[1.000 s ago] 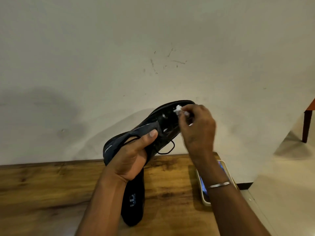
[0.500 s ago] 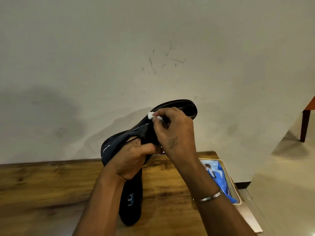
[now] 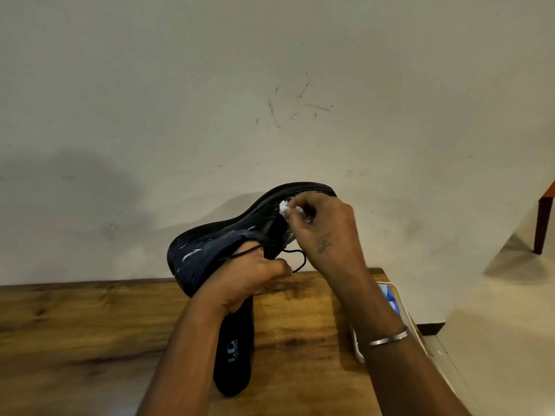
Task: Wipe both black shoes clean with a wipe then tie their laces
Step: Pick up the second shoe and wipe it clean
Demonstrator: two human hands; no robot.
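- Left hand (image 3: pixel 249 277) curls its fingers round the black shoe (image 3: pixel 222 241) at the collar, holding it off the table.
- Just below that hand lies an insole (image 3: pixel 237 349).
- Between the hands dangles an untied lace (image 3: pixel 297 259).
- Right hand (image 3: pixel 324 232) pinches the wipe (image 3: pixel 284 208) onto the upper near the toe. This is the wiping step, and next it likely needs a firm rub toward the toe.

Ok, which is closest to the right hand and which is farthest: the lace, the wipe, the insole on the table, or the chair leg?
1. The wipe: pinched in the right hand, against the shoe.
2. The lace: hanging just below that hand.
3. The insole: flat on the table, lower left.
4. The chair leg: far off at the right edge.
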